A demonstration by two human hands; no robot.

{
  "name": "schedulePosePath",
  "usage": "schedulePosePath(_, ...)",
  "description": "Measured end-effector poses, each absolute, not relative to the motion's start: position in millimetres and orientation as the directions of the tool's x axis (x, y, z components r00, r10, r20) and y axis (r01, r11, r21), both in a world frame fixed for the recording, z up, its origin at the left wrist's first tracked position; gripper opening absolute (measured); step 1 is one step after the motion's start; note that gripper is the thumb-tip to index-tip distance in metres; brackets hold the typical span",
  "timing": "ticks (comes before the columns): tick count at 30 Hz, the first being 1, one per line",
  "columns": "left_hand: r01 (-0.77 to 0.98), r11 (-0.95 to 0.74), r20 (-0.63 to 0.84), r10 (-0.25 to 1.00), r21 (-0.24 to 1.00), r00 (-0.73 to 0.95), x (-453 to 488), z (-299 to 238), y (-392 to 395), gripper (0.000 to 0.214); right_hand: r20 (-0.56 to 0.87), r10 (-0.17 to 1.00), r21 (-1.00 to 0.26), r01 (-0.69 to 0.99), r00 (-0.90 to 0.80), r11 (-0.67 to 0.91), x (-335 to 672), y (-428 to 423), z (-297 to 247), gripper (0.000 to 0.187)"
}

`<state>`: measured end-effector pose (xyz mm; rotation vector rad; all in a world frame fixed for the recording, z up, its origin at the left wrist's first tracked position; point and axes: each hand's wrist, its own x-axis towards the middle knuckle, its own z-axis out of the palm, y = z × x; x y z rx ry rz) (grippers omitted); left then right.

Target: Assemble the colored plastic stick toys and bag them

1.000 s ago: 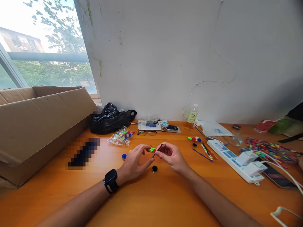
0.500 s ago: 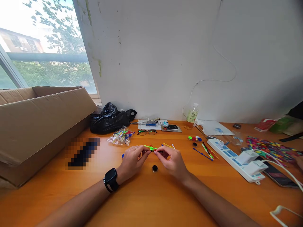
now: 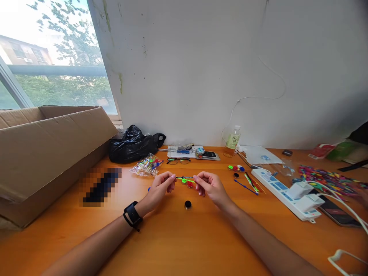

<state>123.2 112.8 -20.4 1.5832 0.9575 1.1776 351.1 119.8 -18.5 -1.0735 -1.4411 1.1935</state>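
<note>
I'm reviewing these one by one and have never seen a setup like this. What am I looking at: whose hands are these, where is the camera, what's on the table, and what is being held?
There is no machine here, only a person's two bare hands. The camera is worn on their head, looking forward and down, so both forearms reach in from the bottom edge.

The left hand and right hand pinch opposite ends of a thin dark stick.

On the wooden table, a black round piece sits nearer the wearer. Farther back are eyeglasses and a bottle. To the right are a white power strip and a colourful pile; to the left, a large cardboard box.
</note>
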Motion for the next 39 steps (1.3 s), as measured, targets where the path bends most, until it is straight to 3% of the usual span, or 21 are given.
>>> schedulePosePath(5, 0.005, -0.192, 0.187, 0.961, 0.981, 0.206, 120.6, -22.7, 117.7, 0.047, 0.135, 0.976, -0.989, 0.033, -0.173, 0.143, 351.9, 120.4, -18.4, 0.045)
schedulePosePath(8, 0.037, -0.222, 0.208, 0.952, 0.974, 0.223, 120.2, -23.9, 117.9, 0.045, 0.326, 0.940, -0.924, 0.178, -0.100, 0.340, 352.2, 116.2, -16.1, 0.035)
schedulePosePath(11, 0.104, -0.281, 0.247, 0.935, 0.954, 0.254, 122.0, -25.0, 115.0, 0.045, 0.558, 0.791, -0.641, 0.477, -0.250, 0.602, 353.2, 111.1, -16.9, 0.032)
schedulePosePath(13, 0.130, -0.313, 0.269, 0.923, 0.941, 0.275, 123.6, -26.5, 112.7, 0.046, 0.561, 0.689, -0.430, 0.549, -0.459, 0.716, 353.5, 109.3, -21.8, 0.035)
schedulePosePath(16, 0.160, -0.369, 0.307, 0.898, 0.916, 0.315, 124.5, -27.7, 109.5, 0.044, 0.512, 0.616, -0.321, 0.533, -0.598, 0.783, 353.3, 110.0, -31.7, 0.036)
schedulePosePath(19, 0.228, -0.444, 0.344, 0.862, 0.867, 0.372, 122.7, -26.7, 105.8, 0.039, 0.511, 0.663, -0.355, 0.568, -0.547, 0.742, 354.4, 112.5, -33.8, 0.034)
schedulePosePath(24, 0.372, -0.624, 0.347, 0.732, 0.687, 0.586, 121.0, -33.1, 101.2, 0.035, 0.487, 0.822, -0.544, 0.634, -0.295, 0.550, 358.1, 115.0, -20.9, 0.023)
schedulePosePath(26, 0.389, -0.700, 0.353, 0.667, 0.599, 0.657, 122.3, -39.3, 101.1, 0.026, 0.439, 0.867, -0.661, 0.569, -0.237, 0.490, 357.6, 116.7, -19.1, 0.024)
schedulePosePath(29, 0.393, -0.734, 0.351, 0.634, 0.555, 0.689, 124.6, -45.6, 101.8, 0.013, 0.293, 0.920, -0.885, 0.291, -0.262, 0.364, 354.4, 120.8, -22.1, 0.038)
schedulePosePath(33, 0.396, -0.643, 0.305, 0.705, 0.656, 0.640, 126.2, -43.2, 101.8, 0.013, 0.129, 0.913, -0.991, -0.028, -0.387, 0.129, 351.4, 125.3, -26.9, 0.050)
schedulePosePath(39, 0.178, -0.358, 0.249, 0.860, 0.917, 0.445, 129.8, -36.6, 104.1, 0.015, 0.092, 0.915, -0.989, -0.143, -0.394, 0.038, 352.5, 127.4, -28.2, 0.051)
